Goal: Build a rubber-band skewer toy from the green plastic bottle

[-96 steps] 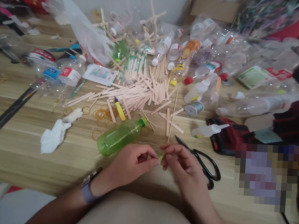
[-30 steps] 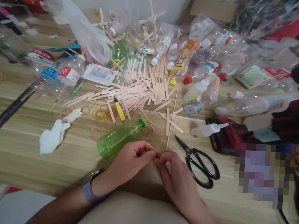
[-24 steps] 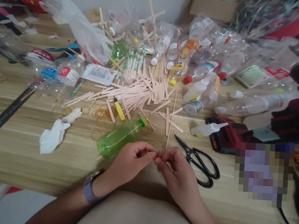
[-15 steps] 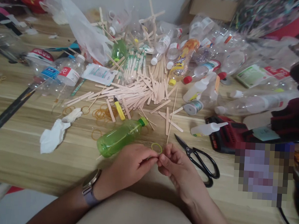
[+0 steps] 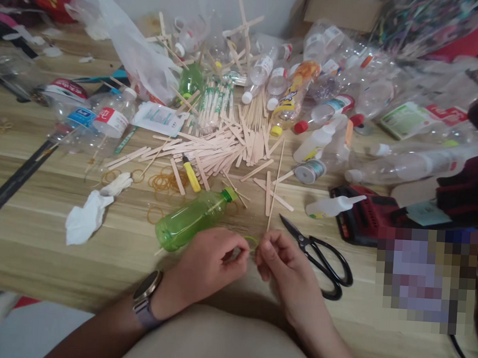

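A thin bamboo skewer (image 5: 276,181) rises from my right hand (image 5: 282,268), whose fingers are closed around its lower end. Between the hands stretches a small yellow-green rubber band (image 5: 252,240). My left hand (image 5: 213,258), with a watch (image 5: 148,289) on its wrist, pinches at the band; the fingertips partly hide where it is gripped. Just beyond the left hand a green plastic bottle (image 5: 191,219) lies on its side, a stick showing through it. Black-handled scissors (image 5: 311,248) rest to the right of my right hand.
Loose craft sticks (image 5: 216,148) and rubber bands (image 5: 166,181) lie beyond the bottle, with a yellow-handled tool (image 5: 191,175) among them. Plastic bottles (image 5: 297,90) crowd the back. A glue bottle (image 5: 330,207) and a red-black power tool (image 5: 358,213) are at right; crumpled tissue (image 5: 86,218) at left.
My hands have drawn slightly apart at the fingertips. The rubber band, a round loop before, now looks flatter and stretched between them. The skewer stays in my right hand.
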`<state>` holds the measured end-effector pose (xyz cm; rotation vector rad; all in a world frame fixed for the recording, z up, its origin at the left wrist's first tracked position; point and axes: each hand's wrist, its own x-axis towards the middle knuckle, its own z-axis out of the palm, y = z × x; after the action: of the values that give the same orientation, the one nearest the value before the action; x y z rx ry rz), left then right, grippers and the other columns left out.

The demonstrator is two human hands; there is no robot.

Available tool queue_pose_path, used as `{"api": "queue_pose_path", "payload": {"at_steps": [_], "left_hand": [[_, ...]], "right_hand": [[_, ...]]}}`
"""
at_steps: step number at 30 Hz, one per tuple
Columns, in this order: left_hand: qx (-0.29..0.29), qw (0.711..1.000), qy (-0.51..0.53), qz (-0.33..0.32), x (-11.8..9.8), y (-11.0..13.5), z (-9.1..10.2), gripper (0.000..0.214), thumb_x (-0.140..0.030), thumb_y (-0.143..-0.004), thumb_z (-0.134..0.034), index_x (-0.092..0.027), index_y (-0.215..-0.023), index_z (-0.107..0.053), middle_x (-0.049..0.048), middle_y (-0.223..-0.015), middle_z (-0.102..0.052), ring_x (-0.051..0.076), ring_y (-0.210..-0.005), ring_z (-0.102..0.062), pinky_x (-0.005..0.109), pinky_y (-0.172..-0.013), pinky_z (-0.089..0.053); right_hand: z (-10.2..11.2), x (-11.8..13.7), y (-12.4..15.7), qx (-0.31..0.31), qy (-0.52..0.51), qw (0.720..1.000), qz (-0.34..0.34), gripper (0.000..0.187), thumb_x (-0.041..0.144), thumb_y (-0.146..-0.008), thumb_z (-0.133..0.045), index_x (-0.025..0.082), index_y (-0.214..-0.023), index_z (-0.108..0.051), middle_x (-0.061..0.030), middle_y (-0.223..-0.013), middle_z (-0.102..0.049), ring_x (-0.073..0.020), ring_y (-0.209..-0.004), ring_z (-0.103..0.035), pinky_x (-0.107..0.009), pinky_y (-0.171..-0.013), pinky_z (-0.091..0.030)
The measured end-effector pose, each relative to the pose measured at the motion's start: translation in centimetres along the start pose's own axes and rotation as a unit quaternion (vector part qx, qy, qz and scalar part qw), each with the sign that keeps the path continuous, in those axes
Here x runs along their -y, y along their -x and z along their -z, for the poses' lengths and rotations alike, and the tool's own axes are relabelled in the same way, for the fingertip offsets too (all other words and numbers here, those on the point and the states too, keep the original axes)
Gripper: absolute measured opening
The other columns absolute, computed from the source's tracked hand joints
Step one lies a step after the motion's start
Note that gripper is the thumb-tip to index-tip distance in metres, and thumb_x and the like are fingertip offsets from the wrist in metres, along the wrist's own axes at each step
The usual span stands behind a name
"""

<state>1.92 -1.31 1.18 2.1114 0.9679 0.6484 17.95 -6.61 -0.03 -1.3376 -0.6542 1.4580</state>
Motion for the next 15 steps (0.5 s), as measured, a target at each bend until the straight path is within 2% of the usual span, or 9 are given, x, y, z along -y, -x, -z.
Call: {"api": "queue_pose_path", "payload": {"at_steps": [1,3,5,7,11,15], "left_hand": [[0.001,0.999,0.030,0.032,-0.04,-0.05,0.06,0.012,-0.012,-0.081,-0.055,-0.017,-0.073,-0.061,-0.0058,-0.060,-0.054,0.009,-0.055,-0.048,0.021,-0.055,-0.034],[0.008,0.994,0.081,0.079,-0.09,-0.18,0.15,0.011,-0.014,-0.082,-0.054,-0.017,-0.074,-0.062,-0.0072,-0.057,-0.050,0.008,-0.052,-0.045,0.020,-0.051,-0.033],[0.015,0.988,0.115,0.103,-0.13,-0.29,0.19,0.012,-0.016,-0.083,-0.053,-0.018,-0.075,-0.062,-0.0075,-0.057,-0.049,0.008,-0.052,-0.044,0.019,-0.050,-0.032],[0.016,0.985,0.128,0.111,-0.20,-0.35,0.20,0.012,-0.018,-0.084,-0.053,-0.018,-0.076,-0.062,-0.0067,-0.058,-0.051,0.008,-0.054,-0.046,0.020,-0.051,-0.033],[0.015,0.987,0.118,0.112,-0.44,-0.33,0.14,0.013,-0.019,-0.083,-0.052,-0.018,-0.076,-0.063,-0.0056,-0.061,-0.055,0.009,-0.055,-0.047,0.021,-0.054,-0.035],[0.033,0.981,0.123,0.143,-0.51,-0.46,0.07,0.010,-0.017,-0.079,-0.053,-0.018,-0.073,-0.061,-0.0064,-0.058,-0.053,0.009,-0.054,-0.046,0.021,-0.052,-0.034]], "right_hand": [[0.09,0.10,0.15,-0.031,0.085,0.993,0.082,0.021,0.040,-0.083,-0.069,0.021,-0.079,-0.062,0.0029,-0.062,-0.059,-0.0092,-0.051,-0.048,-0.022,-0.049,-0.036],[0.18,0.31,0.39,-0.064,0.249,0.938,0.235,0.007,0.028,-0.087,-0.064,0.023,-0.088,-0.068,-0.0001,-0.072,-0.062,-0.0132,-0.065,-0.056,-0.025,-0.059,-0.043],[0.12,0.46,0.48,-0.051,0.336,0.886,0.315,0.010,0.019,-0.086,-0.062,0.023,-0.092,-0.069,-0.0024,-0.083,-0.064,-0.0157,-0.078,-0.061,-0.026,-0.067,-0.047],[-0.03,0.46,0.39,-0.035,0.367,0.866,0.339,0.010,0.016,-0.085,-0.063,0.023,-0.090,-0.068,-0.0030,-0.087,-0.065,-0.0163,-0.082,-0.063,-0.026,-0.070,-0.049],[-0.13,0.16,0.12,-0.044,0.402,0.841,0.359,0.008,0.016,-0.085,-0.063,0.023,-0.082,-0.064,-0.0032,-0.088,-0.065,-0.0174,-0.082,-0.064,-0.029,-0.070,-0.051],[0.21,-0.20,0.27,-0.073,0.454,0.782,0.421,0.009,0.014,-0.083,-0.064,0.023,-0.083,-0.063,-0.0067,-0.096,-0.063,-0.0204,-0.088,-0.063,-0.034,-0.073,-0.051]]}}
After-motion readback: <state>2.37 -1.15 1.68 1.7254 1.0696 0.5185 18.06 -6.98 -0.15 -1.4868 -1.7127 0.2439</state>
